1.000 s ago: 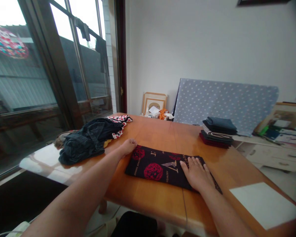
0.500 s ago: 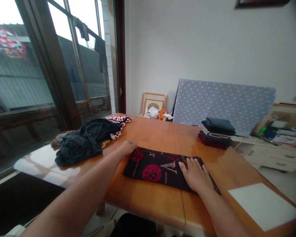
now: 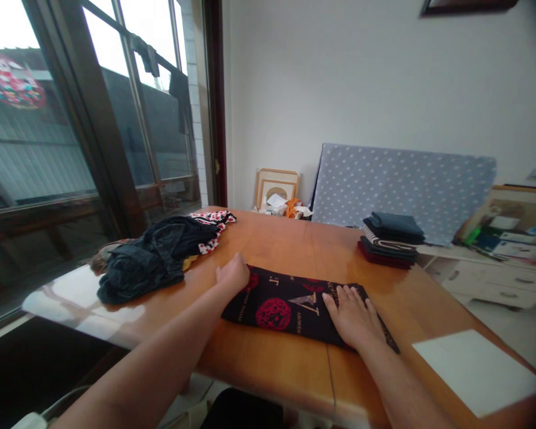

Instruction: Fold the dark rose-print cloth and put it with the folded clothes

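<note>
A folded black cloth with red round prints and pale lettering (image 3: pixel 290 304) lies on the wooden table (image 3: pixel 272 357) in front of me. My left hand (image 3: pixel 233 275) is closed on the cloth's far left end, fingers curled over the edge. My right hand (image 3: pixel 352 314) lies flat on the cloth's right part, fingers stretched out and pressing down.
A heap of dark unfolded clothes with a red-and-white spotted piece (image 3: pixel 156 253) sits at the table's left by the window. A stack of folded clothes (image 3: pixel 390 238) stands at the far right. A white sheet (image 3: pixel 473 369) lies near the right front corner. A dotted board (image 3: pixel 402 185) leans on the wall.
My left hand has shifted slightly towards me along the cloth's left end and turned thumb-up. The right hand stays flat in place.
</note>
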Tool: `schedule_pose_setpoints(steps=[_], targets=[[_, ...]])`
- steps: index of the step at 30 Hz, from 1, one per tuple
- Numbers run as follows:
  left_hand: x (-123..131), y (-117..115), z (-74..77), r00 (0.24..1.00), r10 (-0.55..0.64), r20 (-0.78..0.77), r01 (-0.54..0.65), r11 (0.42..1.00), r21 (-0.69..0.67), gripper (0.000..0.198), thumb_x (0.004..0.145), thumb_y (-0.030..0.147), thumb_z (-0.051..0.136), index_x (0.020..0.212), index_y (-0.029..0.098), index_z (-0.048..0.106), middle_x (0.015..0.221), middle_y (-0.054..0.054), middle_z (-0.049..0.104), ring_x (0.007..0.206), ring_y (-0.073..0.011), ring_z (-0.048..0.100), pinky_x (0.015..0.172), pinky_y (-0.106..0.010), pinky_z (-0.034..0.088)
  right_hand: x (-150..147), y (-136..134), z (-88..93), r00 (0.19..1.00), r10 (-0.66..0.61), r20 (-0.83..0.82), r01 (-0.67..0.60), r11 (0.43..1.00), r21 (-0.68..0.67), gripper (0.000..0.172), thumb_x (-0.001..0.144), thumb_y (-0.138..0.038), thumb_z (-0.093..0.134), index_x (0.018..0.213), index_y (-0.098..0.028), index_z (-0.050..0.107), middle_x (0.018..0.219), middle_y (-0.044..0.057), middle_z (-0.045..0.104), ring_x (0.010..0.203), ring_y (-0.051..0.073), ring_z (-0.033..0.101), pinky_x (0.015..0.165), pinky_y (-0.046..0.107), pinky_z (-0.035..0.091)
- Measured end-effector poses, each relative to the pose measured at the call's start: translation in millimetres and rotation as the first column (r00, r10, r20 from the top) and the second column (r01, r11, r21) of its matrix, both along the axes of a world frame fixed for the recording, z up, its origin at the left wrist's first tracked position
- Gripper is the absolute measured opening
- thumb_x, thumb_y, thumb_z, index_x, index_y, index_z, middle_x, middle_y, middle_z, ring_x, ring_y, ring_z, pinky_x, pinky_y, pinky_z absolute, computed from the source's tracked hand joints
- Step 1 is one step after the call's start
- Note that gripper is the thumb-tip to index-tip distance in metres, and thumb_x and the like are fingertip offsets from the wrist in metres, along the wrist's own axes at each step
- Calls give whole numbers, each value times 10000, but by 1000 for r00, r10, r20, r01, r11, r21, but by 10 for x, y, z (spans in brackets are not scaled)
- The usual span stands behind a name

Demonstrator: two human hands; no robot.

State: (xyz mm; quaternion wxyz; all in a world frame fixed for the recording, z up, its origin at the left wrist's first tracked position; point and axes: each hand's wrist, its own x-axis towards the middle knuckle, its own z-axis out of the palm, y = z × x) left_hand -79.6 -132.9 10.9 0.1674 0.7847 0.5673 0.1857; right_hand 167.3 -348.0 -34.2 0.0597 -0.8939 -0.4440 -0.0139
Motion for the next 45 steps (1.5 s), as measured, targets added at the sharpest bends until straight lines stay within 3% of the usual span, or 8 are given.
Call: schedule_pose_setpoints(steps=[12,18,25,29,32,34,38,45], targets=[[-7,-112,-54,994,8,-113,12,985,170,305,995,336,260,1105,268,535,1157,-128,667,981,-288,661,901,-432,372,-3,-1,2,1000,-6,-7,6,1000,10,818,948,-659,145,1533,-121,336,1590,104,320,1488,270,205,1208,482,80],[-11,-54,-110,993,28,-111,-12,990,144,227,963,309,363,1047,230,559,1139,-145,686,1027,-326,644,933,-501,357,-15,-9,22,1000,0,-5,0,1000,18,806,952,-646,155,1527,-116,348,1583,111,335,1484,272,217,1205,484,89],[-69,-73,51,996,56,-63,-43,981,192,314,968,281,342,1174,214,569,1226,-154,640,1147,-325,593,926,-440,409,-18,-6,26,1000,0,-15,0,1000,13,799,954,-638,167,1533,-113,334,1587,117,325,1488,278,209,1206,496,88],[-23,-308,90,991,-133,-35,137,951,278,345,992,298,328,1182,202,599,1229,-134,641,1185,-269,573,996,-364,396,-16,-1,15,1000,0,-13,0,1000,18,805,951,-643,162,1531,-114,340,1589,116,321,1489,279,206,1207,501,88],[31,-509,-38,923,-381,-59,383,889,252,402,1004,353,328,1233,167,600,1295,-153,623,1228,-262,565,1053,-354,380,-16,-1,13,1000,-2,-15,2,1000,15,815,948,-651,154,1530,-112,341,1587,116,325,1490,279,206,1208,498,87],[53,-590,-156,881,-463,-100,474,857,204,454,991,403,368,1306,144,567,1423,-173,538,1351,-283,469,1124,-377,321,-15,-3,14,1000,-1,-18,1,1000,8,818,947,-652,149,1532,-111,336,1589,116,319,1490,278,206,1209,495,86],[52,-611,-301,878,-447,-170,473,865,169,633,964,551,379,1443,145,453,1564,-170,372,1472,-306,287,1188,-440,216,-12,-6,14,1000,0,-10,0,1000,-2,820,947,-650,139,1536,-111,328,1595,106,310,1493,270,199,1210,486,88],[-48,-485,-284,891,-389,-235,428,893,141,934,856,795,331,1516,135,358,1596,-166,306,1510,-322,159,1205,-452,122,9,-5,-6,1000,5,-21,-5,1000,-4,832,942,-661,131,1542,-114,314,1599,110,299,1495,268,187,1209,487,78]])
